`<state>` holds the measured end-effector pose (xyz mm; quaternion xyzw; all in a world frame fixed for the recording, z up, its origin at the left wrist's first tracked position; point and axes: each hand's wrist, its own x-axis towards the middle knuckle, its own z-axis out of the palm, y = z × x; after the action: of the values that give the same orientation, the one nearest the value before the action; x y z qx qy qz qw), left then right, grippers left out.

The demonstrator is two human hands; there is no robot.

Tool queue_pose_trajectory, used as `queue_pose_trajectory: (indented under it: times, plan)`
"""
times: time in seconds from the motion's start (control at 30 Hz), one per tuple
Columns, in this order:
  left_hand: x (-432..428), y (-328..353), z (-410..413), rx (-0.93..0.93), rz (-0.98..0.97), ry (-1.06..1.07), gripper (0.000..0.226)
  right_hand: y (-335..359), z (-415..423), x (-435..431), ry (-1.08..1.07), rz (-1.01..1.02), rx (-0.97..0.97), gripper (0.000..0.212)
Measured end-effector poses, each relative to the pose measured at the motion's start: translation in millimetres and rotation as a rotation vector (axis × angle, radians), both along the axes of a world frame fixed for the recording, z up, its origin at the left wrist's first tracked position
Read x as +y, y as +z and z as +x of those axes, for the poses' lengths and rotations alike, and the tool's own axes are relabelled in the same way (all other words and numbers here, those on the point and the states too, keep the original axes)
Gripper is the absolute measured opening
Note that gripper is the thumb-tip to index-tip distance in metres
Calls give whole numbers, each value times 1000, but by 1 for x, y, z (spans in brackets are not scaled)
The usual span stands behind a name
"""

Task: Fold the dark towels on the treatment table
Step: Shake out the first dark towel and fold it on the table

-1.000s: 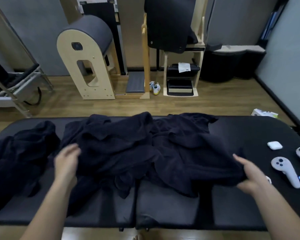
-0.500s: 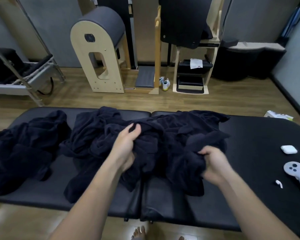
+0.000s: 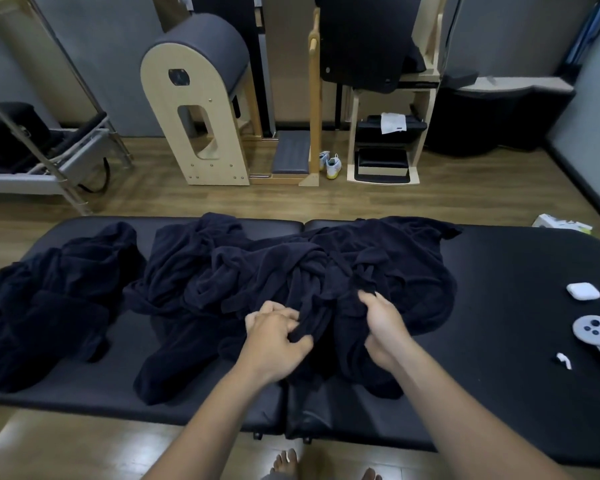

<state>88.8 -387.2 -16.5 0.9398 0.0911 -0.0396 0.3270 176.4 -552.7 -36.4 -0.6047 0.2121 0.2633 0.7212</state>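
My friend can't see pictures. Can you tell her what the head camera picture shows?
A left hand and a right hand grip the near folds of a crumpled dark towel on a black table. A second towel lies heaped at the left end; a white case and a grey controller sit at the right.

Grey walls (image 3: pixel 125 46), wood-plank floor (image 3: pixel 465 202); wooden arched barrel (image 3: pixel 201 95), metal-framed bench (image 3: pixel 32 176) at left.

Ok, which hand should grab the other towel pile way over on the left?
Probably the left hand: it is on the side nearer the left pile. The right hand would have to cross over it. Both hold the middle towel.
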Motion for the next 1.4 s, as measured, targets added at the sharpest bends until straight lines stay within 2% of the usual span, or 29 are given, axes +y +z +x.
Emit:
queue_pose_trajectory:
  times: [0.1, 0.17, 0.23, 0.27, 0.33, 0.4, 0.43, 0.5, 0.57, 0.63, 0.67, 0.73, 0.8, 0.87, 0.93, 1.03, 1.1, 1.13, 1.17, 1.2, 1.23, 1.27, 1.33, 1.4]
  plan:
    - [-2, -6, 6, -11, -214, 163, 22, 1, 1, -5, 4, 98, 83, 27]
    - [-6, -6, 16, 102, -417, 302, 24, 3, -9, -4, 52, 96, 77, 26]
    - [-15, -7, 24, 252, -678, 348, 28, 4, -18, -4, 135, 93, 53, 28]
    - [-18, -7, 25, 319, -737, 335, 28, 7, -22, -4, 180, 102, 56, 25]
    - [-23, -7, 26, 339, -707, 261, 22, 12, -24, -7, 247, 147, 61, 23]
    - [-19, -5, 29, 136, -611, 250, 8, 14, -18, -13, 216, 121, 21, 27]
    - [-13, -3, 33, 3, -606, 271, 9, 13, -12, -18, 137, 77, 0, 26]
    - [4, 4, 40, -229, -740, 357, 11, 12, 2, -32, -65, 28, -8, 25]
    - [23, 9, 44, -347, -964, 583, 17, 9, 15, -48, -171, 25, -4, 26]
    - [32, 3, 42, -238, -1136, 802, 23, 7, 20, -58, -190, 30, 8, 32]
    - [29, -2, 38, -89, -1231, 823, 22, 8, 20, -58, -190, 50, 22, 32]
    - [7, -7, 27, 231, -1395, 708, 15, 8, 15, -52, -138, 62, -8, 24]
    - [-15, -11, 20, 351, -1311, 541, 16, 7, 9, -43, -19, -4, -105, 20]
    - [-32, -13, 17, 283, -1104, 402, 18, 7, 1, -36, 136, -53, -189, 24]
    - [-35, -12, 22, 144, -915, 308, 4, 10, -4, -34, 254, -51, -227, 26]
    - [-20, 0, 31, -144, -613, 411, 37, 12, -2, -38, 214, -116, -251, 27]
    - [-5, 5, 33, -316, -457, 634, 38, 13, 2, -44, 111, -157, -255, 12]
    - [0, 2, 33, -354, -498, 739, 32, 15, 4, -46, 65, -163, -231, 14]
    - [1, -1, 34, -352, -675, 824, 24, 16, 5, -47, 34, -165, -190, 22]
    - [-1, -5, 35, -299, -904, 855, 18, 17, 6, -48, 23, -167, -151, 28]
    - [-6, -8, 35, -208, -1097, 837, 22, 19, 7, -47, 31, -173, -127, 33]
    - [-14, -13, 33, -110, -1212, 783, 25, 21, 6, -45, 56, -178, -117, 38]
    - [-32, -12, 25, 6, -1250, 674, 19, 25, 4, -37, 121, -178, -139, 42]
    - [-47, -6, 22, -71, -1139, 590, 22, 29, 1, -31, 198, -181, -200, 35]
